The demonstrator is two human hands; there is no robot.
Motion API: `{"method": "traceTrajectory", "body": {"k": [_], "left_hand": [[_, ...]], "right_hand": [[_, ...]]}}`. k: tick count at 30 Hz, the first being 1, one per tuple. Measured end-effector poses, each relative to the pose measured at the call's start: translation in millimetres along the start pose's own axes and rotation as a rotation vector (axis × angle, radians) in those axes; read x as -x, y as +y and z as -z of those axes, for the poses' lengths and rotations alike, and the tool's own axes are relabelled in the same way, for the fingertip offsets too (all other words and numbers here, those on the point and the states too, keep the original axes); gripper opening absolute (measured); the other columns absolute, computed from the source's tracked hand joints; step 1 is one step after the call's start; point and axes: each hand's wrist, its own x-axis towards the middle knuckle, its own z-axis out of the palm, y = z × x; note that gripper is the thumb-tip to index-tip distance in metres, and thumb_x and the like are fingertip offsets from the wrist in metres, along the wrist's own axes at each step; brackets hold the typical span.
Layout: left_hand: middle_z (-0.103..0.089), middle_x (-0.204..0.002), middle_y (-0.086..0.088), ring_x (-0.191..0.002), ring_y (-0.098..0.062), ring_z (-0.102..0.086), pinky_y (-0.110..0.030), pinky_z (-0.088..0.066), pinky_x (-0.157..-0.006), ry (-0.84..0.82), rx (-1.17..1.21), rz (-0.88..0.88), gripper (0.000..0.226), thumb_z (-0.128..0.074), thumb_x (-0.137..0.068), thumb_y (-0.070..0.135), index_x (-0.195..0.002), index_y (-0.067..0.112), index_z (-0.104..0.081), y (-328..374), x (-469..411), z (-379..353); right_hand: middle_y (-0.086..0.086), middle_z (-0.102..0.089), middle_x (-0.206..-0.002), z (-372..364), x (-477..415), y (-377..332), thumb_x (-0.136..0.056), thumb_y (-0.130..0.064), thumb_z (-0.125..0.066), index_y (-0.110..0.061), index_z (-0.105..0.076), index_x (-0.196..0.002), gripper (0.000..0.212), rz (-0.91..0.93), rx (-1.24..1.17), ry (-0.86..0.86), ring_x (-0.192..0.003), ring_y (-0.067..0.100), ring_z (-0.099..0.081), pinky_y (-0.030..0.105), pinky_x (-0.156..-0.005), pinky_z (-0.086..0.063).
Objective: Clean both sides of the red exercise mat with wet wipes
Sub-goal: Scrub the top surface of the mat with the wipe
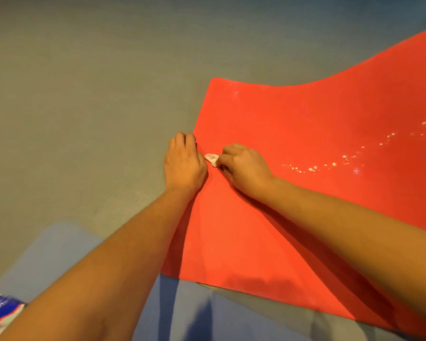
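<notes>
The red exercise mat (293,148) lies spread on the grey floor, running from the centre to the right edge, with wet shiny spots on its right part. My left hand (183,163) sits at the mat's left edge with its fingers curled over that edge. My right hand (244,166) rests on the mat just beside it and pinches a small crumpled white wet wipe (212,159) against the mat surface. The two hands nearly touch, with the wipe between them.
A blue and white wet wipe pack (0,313) shows at the bottom left corner. Grey floor (84,107) stretches to the left and beyond the mat. My legs in blue-grey trousers (182,313) are under the mat's near edge.
</notes>
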Motion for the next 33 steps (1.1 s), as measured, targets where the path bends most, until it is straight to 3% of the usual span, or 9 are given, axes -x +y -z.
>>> {"method": "traceTrajectory", "body": {"k": [4, 9, 11, 17, 23, 26, 29, 33], "left_hand": [[-0.054, -0.103, -0.013, -0.094, -0.034, -0.052, -0.048, -0.044, -0.069, 0.002, -0.052, -0.002, 0.016, -0.049, -0.089, 0.020, -0.100, 0.010, -0.057, -1.4, 2.1, -3.4], [-0.054, -0.102, -0.012, -0.094, -0.032, -0.051, -0.047, -0.046, -0.067, -0.027, -0.082, 0.010, 0.015, -0.055, -0.089, 0.021, -0.095, 0.008, -0.060, -2.2, 3.9, -4.5], [-0.054, -0.105, -0.013, -0.096, -0.034, -0.051, -0.048, -0.048, -0.068, -0.089, -0.091, 0.012, 0.018, -0.054, -0.091, 0.023, -0.096, 0.007, -0.061, 0.5, 3.8, 2.0], [-0.059, -0.118, -0.017, -0.108, -0.040, -0.058, -0.047, -0.049, -0.094, -0.183, 0.207, 0.276, 0.040, -0.063, -0.087, 0.020, -0.125, 0.008, -0.066, -1.1, 31.8, 33.7], [-0.058, -0.123, -0.017, -0.108, -0.042, -0.062, -0.047, -0.049, -0.090, -0.296, 0.079, 0.328, 0.041, -0.069, -0.094, 0.033, -0.127, 0.010, -0.063, 2.6, 106.4, 85.8], [-0.065, -0.130, -0.018, -0.118, -0.040, -0.063, -0.044, -0.050, -0.093, -0.406, 0.016, 0.340, 0.046, -0.073, -0.094, 0.035, -0.132, 0.012, -0.063, 7.8, 111.7, 112.5], [-0.071, -0.126, -0.014, -0.117, -0.036, -0.066, -0.040, -0.052, -0.094, -0.465, 0.068, 0.431, 0.039, -0.078, -0.089, 0.031, -0.123, 0.013, -0.071, 17.6, 97.9, 136.6], [-0.076, -0.109, -0.012, -0.103, -0.034, -0.072, -0.039, -0.057, -0.083, -0.483, 0.041, 0.483, 0.027, -0.075, -0.081, 0.027, -0.104, 0.012, -0.075, 15.0, 86.9, 176.7]], "right_hand": [[0.006, -0.060, -0.077, -4.2, -30.4, 24.5, -0.092, -0.038, -0.043, -0.016, -0.073, -0.082, 0.038, 0.020, 0.039, 0.067, -0.077, 0.031, -0.059, 0.035, -0.052, -0.039], [0.013, -0.060, -0.073, -5.4, -72.7, 36.3, -0.082, -0.017, -0.070, -0.009, -0.073, -0.078, 0.010, -0.121, 0.042, -0.002, -0.074, 0.037, -0.062, 0.036, -0.052, -0.040], [0.014, -0.059, -0.070, 3.3, -62.4, 23.1, -0.085, -0.018, -0.072, -0.009, -0.075, -0.079, 0.011, -0.151, 0.017, -0.002, -0.069, 0.036, -0.061, 0.035, -0.050, -0.040], [0.009, -0.057, -0.069, 9.1, 1.1, -26.2, -0.092, -0.029, -0.070, -0.009, -0.071, -0.078, 0.024, -0.174, 0.038, 0.022, -0.067, 0.034, -0.060, 0.034, -0.045, -0.038], [0.013, -0.063, -0.084, 39.6, 54.0, -76.3, -0.104, -0.033, -0.050, -0.007, -0.072, -0.085, 0.039, -0.205, 0.030, -0.085, -0.083, 0.037, -0.062, 0.040, -0.058, -0.041], [0.011, -0.062, -0.094, 55.7, 75.1, -95.3, -0.103, -0.030, -0.048, -0.009, -0.073, -0.095, 0.033, -0.216, -0.007, -0.181, -0.092, 0.036, -0.061, 0.041, -0.066, -0.045], [0.009, -0.061, -0.094, 71.0, 87.4, -106.4, -0.094, -0.020, -0.055, -0.012, -0.072, -0.094, 0.019, -0.261, -0.033, -0.169, -0.093, 0.035, -0.061, 0.041, -0.067, -0.047], [0.010, -0.064, -0.098, 93.4, 87.2, -121.8, -0.090, -0.019, -0.058, -0.014, -0.073, -0.094, 0.016, -0.279, -0.081, -0.171, -0.095, 0.035, -0.062, 0.040, -0.071, -0.048]]}}
